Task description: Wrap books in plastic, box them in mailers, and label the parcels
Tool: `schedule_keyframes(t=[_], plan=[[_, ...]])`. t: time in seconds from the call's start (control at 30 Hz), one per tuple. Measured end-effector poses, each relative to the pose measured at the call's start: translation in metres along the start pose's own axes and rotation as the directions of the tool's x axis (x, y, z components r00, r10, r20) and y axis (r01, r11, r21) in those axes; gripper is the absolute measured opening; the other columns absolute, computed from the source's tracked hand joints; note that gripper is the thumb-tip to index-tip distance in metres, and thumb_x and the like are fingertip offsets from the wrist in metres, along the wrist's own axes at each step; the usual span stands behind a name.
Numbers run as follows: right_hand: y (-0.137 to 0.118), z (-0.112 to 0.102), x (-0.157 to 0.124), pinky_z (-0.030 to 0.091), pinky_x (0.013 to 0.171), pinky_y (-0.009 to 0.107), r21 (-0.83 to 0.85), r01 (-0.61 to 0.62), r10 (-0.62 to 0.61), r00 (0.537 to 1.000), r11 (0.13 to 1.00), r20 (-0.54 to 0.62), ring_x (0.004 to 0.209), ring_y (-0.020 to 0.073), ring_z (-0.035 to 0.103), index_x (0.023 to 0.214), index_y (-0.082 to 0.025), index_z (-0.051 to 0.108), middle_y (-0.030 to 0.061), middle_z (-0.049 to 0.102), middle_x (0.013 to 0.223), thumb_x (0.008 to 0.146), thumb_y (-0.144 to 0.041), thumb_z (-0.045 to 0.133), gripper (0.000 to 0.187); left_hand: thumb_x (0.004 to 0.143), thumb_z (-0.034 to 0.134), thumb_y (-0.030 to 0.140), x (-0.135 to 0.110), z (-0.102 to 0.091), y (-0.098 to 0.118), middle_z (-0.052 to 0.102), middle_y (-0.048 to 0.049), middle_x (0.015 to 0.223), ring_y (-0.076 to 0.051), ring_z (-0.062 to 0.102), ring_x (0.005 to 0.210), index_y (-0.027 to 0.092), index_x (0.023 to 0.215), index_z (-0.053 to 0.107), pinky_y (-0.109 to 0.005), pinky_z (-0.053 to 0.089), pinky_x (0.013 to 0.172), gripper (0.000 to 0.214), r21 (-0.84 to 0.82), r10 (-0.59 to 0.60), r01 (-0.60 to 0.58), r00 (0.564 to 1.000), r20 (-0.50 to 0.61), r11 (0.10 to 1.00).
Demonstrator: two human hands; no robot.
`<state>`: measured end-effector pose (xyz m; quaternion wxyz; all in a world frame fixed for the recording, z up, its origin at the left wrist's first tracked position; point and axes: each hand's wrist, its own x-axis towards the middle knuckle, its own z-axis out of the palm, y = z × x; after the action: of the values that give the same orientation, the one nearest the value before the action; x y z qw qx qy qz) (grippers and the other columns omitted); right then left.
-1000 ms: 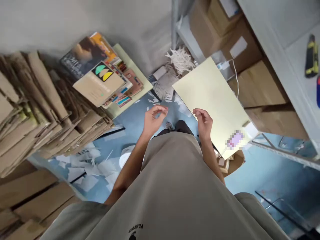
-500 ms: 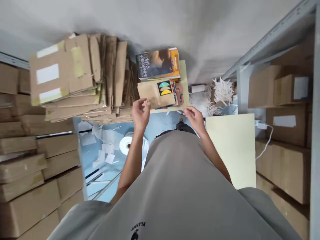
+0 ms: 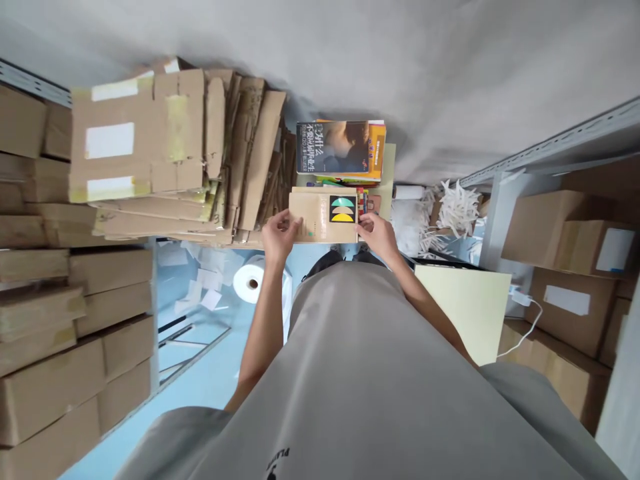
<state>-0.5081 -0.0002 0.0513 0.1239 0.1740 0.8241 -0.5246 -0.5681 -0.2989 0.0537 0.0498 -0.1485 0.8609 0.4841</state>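
A tan book (image 3: 315, 223) with a black square of green, beige and yellow half-rounds on its cover lies flat between my hands. My left hand (image 3: 280, 239) grips its left end, thumb on top of the cover. At its right end my right hand (image 3: 377, 235) pinches the edge by the lower corner. Behind it, a dark book (image 3: 334, 148) with a photo cover tops a second pile, over an orange book (image 3: 379, 159). Beneath the tan book, other books show only as coloured edges. A pale yellow board (image 3: 391, 175) sticks out under the piles.
Flattened cardboard boxes (image 3: 185, 140) are stacked to the left of the books. Shredded white paper (image 3: 457, 208) and a white roll (image 3: 409, 192) sit to the right. A pale yellow panel (image 3: 457, 303) stands near my right arm. Shelves of cartons (image 3: 50, 400) flank both sides.
Both hands have closed onto the ends of the tan book, where before they hovered beside it. The right hand moved left to its edge. The whole view has shifted slightly.
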Motion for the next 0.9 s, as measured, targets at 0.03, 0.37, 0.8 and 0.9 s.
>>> schedule_keyframes(t=[0.03, 0.37, 0.8, 0.9], plan=[[-0.002, 0.001, -0.001, 0.066, 0.095, 0.042, 0.000, -0.006, 0.006, 1.000, 1.000, -0.011, 0.090, 0.0251, 0.082, 0.106, -0.027, 0.080, 0.0049, 0.089, 0.103, 0.096, -0.043, 0.086, 0.020, 0.077, 0.091, 0.056, 0.003, -0.002, -0.002, 0.082, -0.0074, 0.103, -0.022, 0.070, 0.085, 0.015, 0.118, 0.085, -0.033, 0.060, 0.082, 0.058, -0.043, -0.013, 0.014, 1.000, 0.021, 0.999], [-0.012, 0.021, -0.021, 0.065, 0.096, 0.041, -0.076, -0.072, 0.054, 0.976, 0.994, -0.209, 0.088, 0.0245, 0.079, 0.113, -0.025, 0.086, 0.0069, 0.089, 0.107, 0.097, -0.043, 0.082, 0.024, 0.081, 0.089, 0.037, -0.002, -0.014, -0.002, 0.081, -0.0117, 0.122, -0.023, 0.076, 0.094, 0.017, 0.137, 0.081, -0.040, 0.067, 0.094, 0.060, -0.077, 0.062, -0.049, 0.982, 0.176, 0.996], [0.001, 0.059, -0.051, 0.069, 0.102, 0.046, 0.215, -0.073, 0.157, 0.901, 0.974, -0.403, 0.096, 0.0241, 0.078, 0.125, -0.022, 0.089, 0.0127, 0.085, 0.122, 0.089, -0.071, 0.084, 0.061, 0.093, 0.086, 0.079, -0.003, -0.025, 0.021, 0.086, -0.0144, 0.120, -0.029, 0.082, 0.106, 0.016, 0.120, 0.086, -0.042, 0.068, 0.096, 0.069, -0.303, 0.110, 0.050, 0.866, 0.488, 0.952], [0.000, 0.060, -0.067, 0.069, 0.107, 0.047, 0.340, -0.033, 0.196, 0.868, 0.940, -0.457, 0.109, 0.0272, 0.080, 0.130, -0.021, 0.086, 0.0159, 0.085, 0.130, 0.084, -0.085, 0.084, 0.079, 0.084, 0.097, 0.077, 0.001, -0.029, 0.032, 0.089, -0.0141, 0.123, -0.030, 0.084, 0.111, 0.017, 0.121, 0.085, -0.042, 0.069, 0.097, 0.071, -0.360, 0.141, 0.110, 0.785, 0.603, 0.926]])
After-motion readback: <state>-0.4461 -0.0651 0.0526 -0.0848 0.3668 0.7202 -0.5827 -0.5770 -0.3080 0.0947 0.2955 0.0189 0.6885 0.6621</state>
